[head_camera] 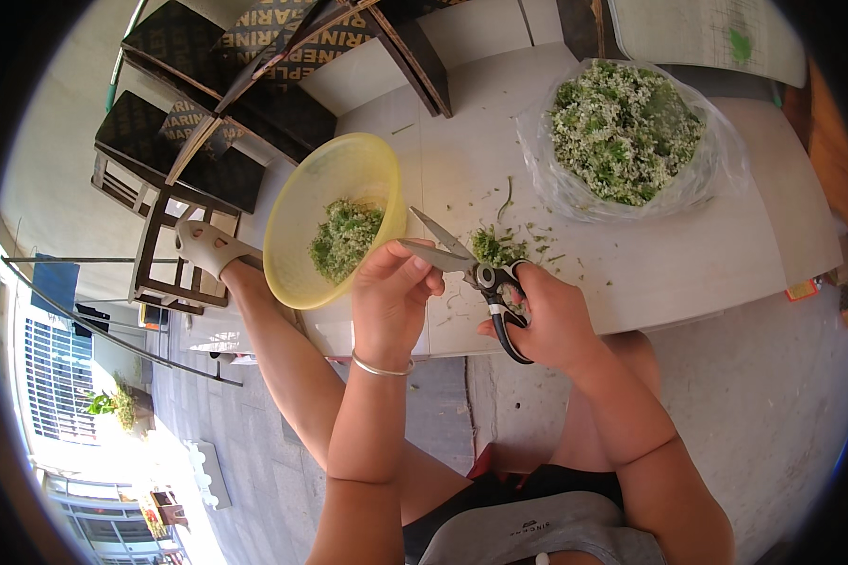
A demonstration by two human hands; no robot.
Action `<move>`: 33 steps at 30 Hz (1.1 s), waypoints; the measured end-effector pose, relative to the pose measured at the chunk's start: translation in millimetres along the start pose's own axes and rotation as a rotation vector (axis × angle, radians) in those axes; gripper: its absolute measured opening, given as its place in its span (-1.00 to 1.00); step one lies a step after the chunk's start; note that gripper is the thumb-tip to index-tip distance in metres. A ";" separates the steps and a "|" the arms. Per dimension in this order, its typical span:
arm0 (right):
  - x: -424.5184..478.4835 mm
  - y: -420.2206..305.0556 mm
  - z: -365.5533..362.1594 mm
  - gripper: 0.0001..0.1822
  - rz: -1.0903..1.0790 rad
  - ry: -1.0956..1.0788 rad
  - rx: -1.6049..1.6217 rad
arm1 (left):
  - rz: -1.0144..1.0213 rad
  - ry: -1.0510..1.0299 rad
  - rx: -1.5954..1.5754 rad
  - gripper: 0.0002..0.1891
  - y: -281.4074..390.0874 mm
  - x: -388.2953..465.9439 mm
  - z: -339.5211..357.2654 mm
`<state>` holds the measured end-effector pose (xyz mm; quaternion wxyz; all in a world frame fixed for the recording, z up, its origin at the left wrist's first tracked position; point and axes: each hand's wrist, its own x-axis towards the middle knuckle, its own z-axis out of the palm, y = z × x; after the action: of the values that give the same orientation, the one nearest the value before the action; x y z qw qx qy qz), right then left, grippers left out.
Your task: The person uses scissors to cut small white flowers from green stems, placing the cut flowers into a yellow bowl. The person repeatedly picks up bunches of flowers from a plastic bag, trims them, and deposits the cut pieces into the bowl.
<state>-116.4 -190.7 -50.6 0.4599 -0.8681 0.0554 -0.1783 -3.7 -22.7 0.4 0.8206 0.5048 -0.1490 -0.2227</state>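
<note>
My right hand [555,314] holds kitchen scissors [495,279] with black and grey handles, their blades spread apart and pointing left. The bent fingers of my left hand [396,296] are at the lower blade, thumb against its edge. Just beyond the scissors, a small heap of green stems and flower buds [495,246] lies on the table. Left of it, a yellow translucent plastic bowl [290,219] leans at a tilt, with clusters of small white-green flowers [346,239] inside. A clear plastic bag [537,169] at the back right is full of similar flower clusters [625,134].
The pale table [678,261] carries scattered stem clippings [505,198]. Dark printed plywood pieces [290,42] and a wooden stool frame [177,247] stand behind and to the left. My left leg [283,353] extends beside the bowl. A pale panel [699,35] stands at the far right.
</note>
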 end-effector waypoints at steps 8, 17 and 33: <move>-0.9 2.4 4.8 -0.28 -0.090 0.071 -0.146 | -0.007 0.070 -0.023 -0.84 0.8 -3.7 5.5; -0.9 0.8 5.3 -0.30 -0.096 0.087 -0.178 | -0.023 0.071 -0.030 -0.85 -1.1 -5.4 6.1; -4.7 0.9 7.7 -0.32 -0.083 0.023 -0.151 | -0.049 0.067 -0.109 -0.87 -1.3 -5.9 9.4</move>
<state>-118.0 -184.0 -56.5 0.3847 -0.8998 0.0380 -0.2026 -13.4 -27.3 3.3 0.8458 0.4699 -0.0964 -0.2337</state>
